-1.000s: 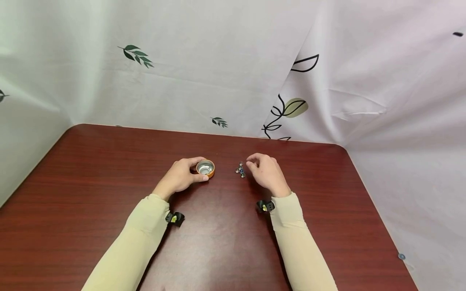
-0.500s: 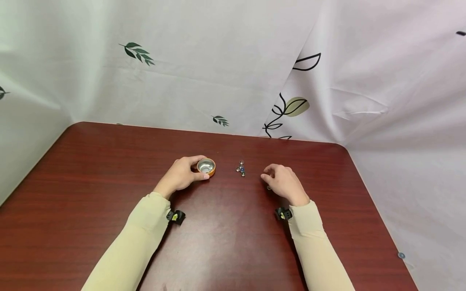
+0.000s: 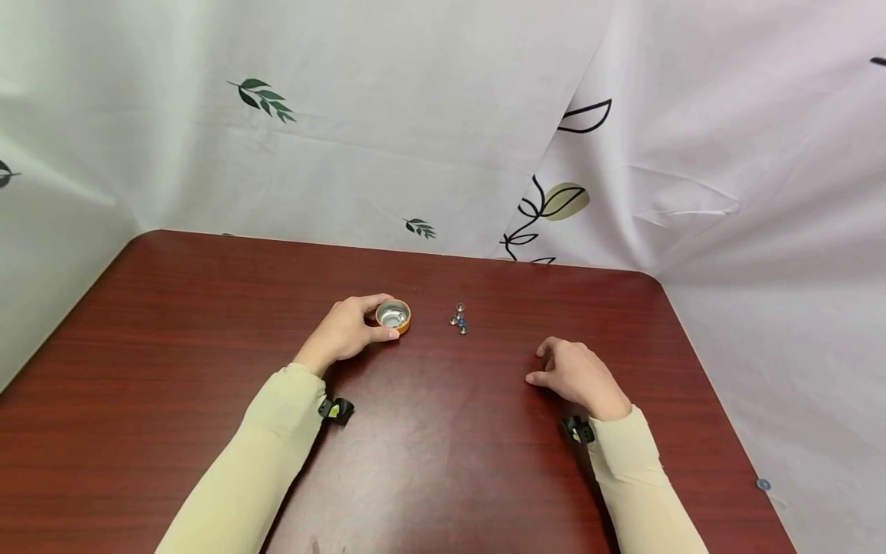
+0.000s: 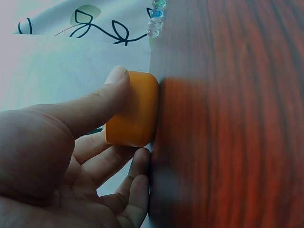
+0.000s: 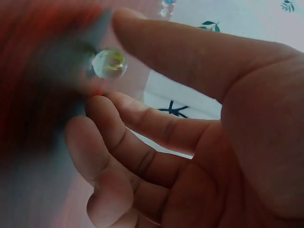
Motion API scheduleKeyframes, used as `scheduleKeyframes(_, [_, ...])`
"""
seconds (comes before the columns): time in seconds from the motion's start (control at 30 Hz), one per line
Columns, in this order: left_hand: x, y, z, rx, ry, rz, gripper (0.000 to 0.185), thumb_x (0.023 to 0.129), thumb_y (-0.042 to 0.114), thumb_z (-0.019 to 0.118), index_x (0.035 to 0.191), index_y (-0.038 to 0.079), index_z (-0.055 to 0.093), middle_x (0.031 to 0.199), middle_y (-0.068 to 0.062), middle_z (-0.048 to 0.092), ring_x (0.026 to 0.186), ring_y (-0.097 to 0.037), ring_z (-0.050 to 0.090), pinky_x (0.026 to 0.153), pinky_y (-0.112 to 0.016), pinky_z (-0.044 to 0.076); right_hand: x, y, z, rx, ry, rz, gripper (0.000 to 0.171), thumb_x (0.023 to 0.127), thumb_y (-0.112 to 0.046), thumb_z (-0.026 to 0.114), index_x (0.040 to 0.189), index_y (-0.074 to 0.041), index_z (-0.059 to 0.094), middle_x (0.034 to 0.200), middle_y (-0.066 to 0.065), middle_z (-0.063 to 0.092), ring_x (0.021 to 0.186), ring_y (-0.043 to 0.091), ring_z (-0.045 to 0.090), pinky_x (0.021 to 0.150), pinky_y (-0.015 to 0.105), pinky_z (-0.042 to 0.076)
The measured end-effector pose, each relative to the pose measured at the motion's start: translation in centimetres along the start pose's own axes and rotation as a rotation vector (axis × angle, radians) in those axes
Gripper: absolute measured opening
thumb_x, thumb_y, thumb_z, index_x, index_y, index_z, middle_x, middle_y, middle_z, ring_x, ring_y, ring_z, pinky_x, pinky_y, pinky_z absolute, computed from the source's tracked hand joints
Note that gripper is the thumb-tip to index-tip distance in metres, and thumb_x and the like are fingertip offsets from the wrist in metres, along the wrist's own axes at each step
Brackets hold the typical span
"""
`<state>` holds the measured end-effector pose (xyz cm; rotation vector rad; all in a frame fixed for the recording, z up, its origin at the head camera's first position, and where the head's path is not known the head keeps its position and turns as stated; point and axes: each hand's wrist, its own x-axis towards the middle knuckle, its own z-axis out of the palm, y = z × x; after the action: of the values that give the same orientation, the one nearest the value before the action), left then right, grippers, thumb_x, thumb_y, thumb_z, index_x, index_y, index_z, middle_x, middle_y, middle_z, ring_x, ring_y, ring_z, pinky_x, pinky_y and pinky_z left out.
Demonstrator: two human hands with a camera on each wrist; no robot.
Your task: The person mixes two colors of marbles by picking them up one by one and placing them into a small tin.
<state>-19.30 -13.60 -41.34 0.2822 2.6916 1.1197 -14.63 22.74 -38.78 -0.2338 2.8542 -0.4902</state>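
Observation:
My left hand grips a small orange tin with a silvery inside, upright on the dark red table. In the left wrist view its thumb lies on the orange wall and its fingers curl round the other side. A small cluster of glass marbles lies right of the tin. My right hand rests nearer me and to the right, fingers loosely curled. The right wrist view shows one clear marble on the table between its thumb and fingers, not plainly pinched.
White cloth with leaf prints hangs behind and beside the table. The table's rounded far right corner is close to my right hand. A small clear bead lies on the cloth past the right edge.
My right hand has drawn away from the marble cluster, toward me and to the right. My left hand has kept its hold on the tin.

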Motion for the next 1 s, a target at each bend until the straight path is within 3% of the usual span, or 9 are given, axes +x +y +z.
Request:
scheduleKeyframes(0.4, [0.0, 0.1, -0.2, 0.003, 0.004, 0.009, 0.061, 0.088, 0.028, 0.081, 0.143, 0.014, 0.057, 0.126, -0.011, 0.068, 0.119, -0.030, 0.058, 0.101, -0.049, 0.044, -2.4, 1.8, 0.2, 0.003, 0.031, 0.029, 0.016, 0.084, -0.017, 0.081, 0.091, -0.010, 0.067, 0.073, -0.006, 0.066, 0.068, 0.010, 0.059, 0.067, 0.035, 0.049])
scheduleKeyframes(1.0, [0.0, -0.1, 0.0, -0.003, -0.001, 0.001, 0.062, 0.087, 0.028, 0.081, 0.143, 0.014, 0.057, 0.129, -0.012, 0.066, 0.121, -0.031, 0.057, 0.103, -0.049, 0.043, -2.9, 2.0, 0.5, 0.027, 0.032, 0.054, 0.015, 0.083, -0.017, 0.081, 0.082, -0.013, 0.066, 0.072, -0.006, 0.065, 0.068, 0.010, 0.058, 0.065, 0.033, 0.047])
